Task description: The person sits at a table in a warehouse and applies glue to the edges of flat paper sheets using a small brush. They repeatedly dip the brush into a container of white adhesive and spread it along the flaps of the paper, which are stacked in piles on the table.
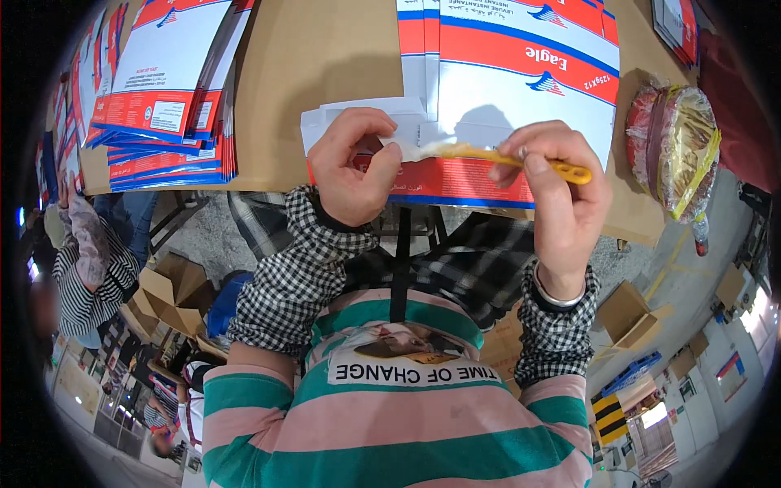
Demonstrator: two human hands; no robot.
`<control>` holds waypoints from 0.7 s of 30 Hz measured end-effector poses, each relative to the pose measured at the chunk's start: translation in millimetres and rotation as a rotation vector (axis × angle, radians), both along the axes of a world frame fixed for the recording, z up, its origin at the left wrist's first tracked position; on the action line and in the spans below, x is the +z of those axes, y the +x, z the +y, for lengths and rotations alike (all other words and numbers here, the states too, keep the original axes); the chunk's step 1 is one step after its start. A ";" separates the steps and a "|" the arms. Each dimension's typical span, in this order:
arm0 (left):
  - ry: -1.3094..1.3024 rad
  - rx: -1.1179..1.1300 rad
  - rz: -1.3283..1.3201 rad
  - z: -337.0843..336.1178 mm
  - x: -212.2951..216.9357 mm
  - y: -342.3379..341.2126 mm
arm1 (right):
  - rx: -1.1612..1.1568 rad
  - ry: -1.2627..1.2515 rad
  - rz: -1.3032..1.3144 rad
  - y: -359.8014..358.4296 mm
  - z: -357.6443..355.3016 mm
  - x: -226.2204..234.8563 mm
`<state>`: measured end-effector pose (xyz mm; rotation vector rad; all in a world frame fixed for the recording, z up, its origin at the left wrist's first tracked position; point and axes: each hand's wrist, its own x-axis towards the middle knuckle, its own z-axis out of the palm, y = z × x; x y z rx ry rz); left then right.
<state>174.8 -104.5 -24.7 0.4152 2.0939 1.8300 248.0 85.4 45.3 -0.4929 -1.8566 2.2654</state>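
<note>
My right hand [561, 175] is closed around the yellow handle of a brush [480, 154], held level above the work. The brush's whitish, glue-like end [419, 150] points left toward my left hand [354, 163]. My left fingers are curled, with thumb and forefinger pinched at white material near that end; I cannot tell exactly what they grip. Beneath both hands lies a flat printed carton [480, 180] in red, white and blue, with pale flaps [325, 124] partly covered by my left hand. More overlapping flat cartons [521, 81] lie just beyond.
Stacked flat cartons [163, 81] stand at the left of the brown tabletop [317, 49]. A tape-wrapped round bundle [674, 150] sits at the right edge. Open cardboard boxes [630, 317] stand on the floor. A person in a striped top [93, 281] is at the far left.
</note>
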 end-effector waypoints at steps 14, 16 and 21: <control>-0.024 -0.021 0.010 -2.6 3.1 0.4 | 0.046 0.015 0.004 1.2 6.3 -8.1; -0.022 -0.023 0.011 -1.4 2.9 1.0 | -0.078 -0.062 0.013 2.3 8.9 -7.1; 0.003 0.002 0.086 -0.4 -0.1 -0.4 | -0.215 -0.104 -0.048 -3.2 4.4 -14.5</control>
